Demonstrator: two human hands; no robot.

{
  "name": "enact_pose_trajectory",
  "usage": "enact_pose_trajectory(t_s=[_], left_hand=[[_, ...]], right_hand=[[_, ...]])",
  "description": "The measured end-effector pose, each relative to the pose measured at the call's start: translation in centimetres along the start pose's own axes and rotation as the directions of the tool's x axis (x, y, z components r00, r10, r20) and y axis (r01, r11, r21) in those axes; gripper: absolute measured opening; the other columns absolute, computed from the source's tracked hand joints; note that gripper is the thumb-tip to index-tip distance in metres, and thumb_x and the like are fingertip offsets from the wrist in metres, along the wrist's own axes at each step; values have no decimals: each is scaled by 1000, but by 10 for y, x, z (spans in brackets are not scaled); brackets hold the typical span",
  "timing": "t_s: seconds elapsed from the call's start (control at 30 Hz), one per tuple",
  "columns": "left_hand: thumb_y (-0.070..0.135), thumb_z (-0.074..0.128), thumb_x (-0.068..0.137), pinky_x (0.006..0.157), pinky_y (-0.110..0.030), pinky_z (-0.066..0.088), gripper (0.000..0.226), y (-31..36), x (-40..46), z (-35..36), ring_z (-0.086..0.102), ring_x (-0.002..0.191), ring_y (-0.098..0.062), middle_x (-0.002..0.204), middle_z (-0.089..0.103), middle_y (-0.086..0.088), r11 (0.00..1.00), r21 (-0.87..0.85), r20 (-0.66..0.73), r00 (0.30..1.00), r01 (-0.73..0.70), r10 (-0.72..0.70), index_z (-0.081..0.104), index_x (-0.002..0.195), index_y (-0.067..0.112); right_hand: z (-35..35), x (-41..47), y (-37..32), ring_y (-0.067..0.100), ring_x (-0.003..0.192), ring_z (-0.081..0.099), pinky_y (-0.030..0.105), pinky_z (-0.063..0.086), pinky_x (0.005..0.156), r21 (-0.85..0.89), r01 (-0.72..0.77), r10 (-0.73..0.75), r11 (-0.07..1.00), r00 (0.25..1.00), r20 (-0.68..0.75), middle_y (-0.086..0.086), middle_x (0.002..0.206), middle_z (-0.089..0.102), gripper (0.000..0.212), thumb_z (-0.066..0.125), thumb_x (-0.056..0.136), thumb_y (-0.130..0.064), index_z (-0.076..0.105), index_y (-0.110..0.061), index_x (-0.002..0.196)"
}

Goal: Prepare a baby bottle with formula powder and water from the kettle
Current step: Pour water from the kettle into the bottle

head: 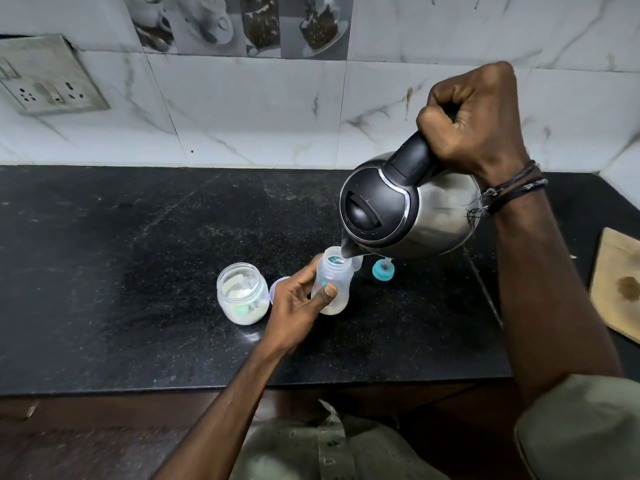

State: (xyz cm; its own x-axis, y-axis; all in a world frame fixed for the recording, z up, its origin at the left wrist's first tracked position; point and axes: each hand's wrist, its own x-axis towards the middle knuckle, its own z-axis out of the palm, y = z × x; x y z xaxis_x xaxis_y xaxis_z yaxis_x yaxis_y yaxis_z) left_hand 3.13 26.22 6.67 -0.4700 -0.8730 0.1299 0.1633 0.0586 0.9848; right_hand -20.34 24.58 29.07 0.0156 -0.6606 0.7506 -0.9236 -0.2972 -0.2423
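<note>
- On the black counter, near its front edge, stands the baby bottle, open at the top, with a little pale stuff at the bottom that looks like powder.
- The left hand holds the bottle around its middle. The thumb lies across the front and the fingers curl around the far side.
- The right hand is a tight fist around the black handle of the kettle. The kettle is tipped, and its spout sits right over the mouth of the bottle.
- I cannot tell if water is running out yet.
- The bottle is thin plastic, so it is likely light and easy to knock over. Holding it at the middle keeps it steady, and keeps fingers away from the top.
- The kettle is shiny metal and probably heavy with water, and its sides may be hot. The handle is the safe place to hold.
- Just left of the bottle is an open jar with white powder inside.
- Behind the bottle lies the teal bottle top.
</note>
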Motion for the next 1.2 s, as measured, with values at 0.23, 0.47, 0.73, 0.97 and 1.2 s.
enact_pose_trajectory(t_s=[0.23,0.47,0.73,0.97,1.2], left_hand=[[7,59,90,105,-14,41,48,0,5,4,53,132,2,132,64,26,1000,-19,36,999,-7,8,52,137,16],[1,58,93,108,-18,40,47,-2,6,4,52,135,-5,137,63,18,999,-38,27,999,-17,18,55,137,16],[2,58,93,108,-19,40,46,-1,5,4,52,136,-6,138,62,16,999,-40,51,998,-22,24,55,137,15],[-1,56,93,109,-19,39,48,-2,6,5,51,135,-4,138,62,19,998,-42,75,996,-40,43,51,140,8],[1,57,94,110,-21,40,48,-4,4,4,51,137,-8,140,62,13,998,-48,65,997,-35,39,51,142,4]], right_hand=[[2,7,-2,24,43,29,24,21,51,-8,34,-34,999,999,13,-8,42,25,23,52,68,-21,41,-18,48],[3,10,-3,24,43,27,23,21,51,-16,46,-46,999,999,16,-9,42,24,22,52,68,-21,41,-19,49],[2,11,-7,10,41,24,22,19,50,2,60,-60,998,997,45,-14,42,22,32,52,67,-21,30,-28,45],[2,11,-8,26,44,26,24,19,53,-34,74,-73,997,997,27,-12,42,23,32,52,67,-21,28,-29,47],[2,10,-9,27,47,23,25,18,51,-72,68,-66,995,998,25,0,43,22,29,53,69,-21,33,-20,48]])
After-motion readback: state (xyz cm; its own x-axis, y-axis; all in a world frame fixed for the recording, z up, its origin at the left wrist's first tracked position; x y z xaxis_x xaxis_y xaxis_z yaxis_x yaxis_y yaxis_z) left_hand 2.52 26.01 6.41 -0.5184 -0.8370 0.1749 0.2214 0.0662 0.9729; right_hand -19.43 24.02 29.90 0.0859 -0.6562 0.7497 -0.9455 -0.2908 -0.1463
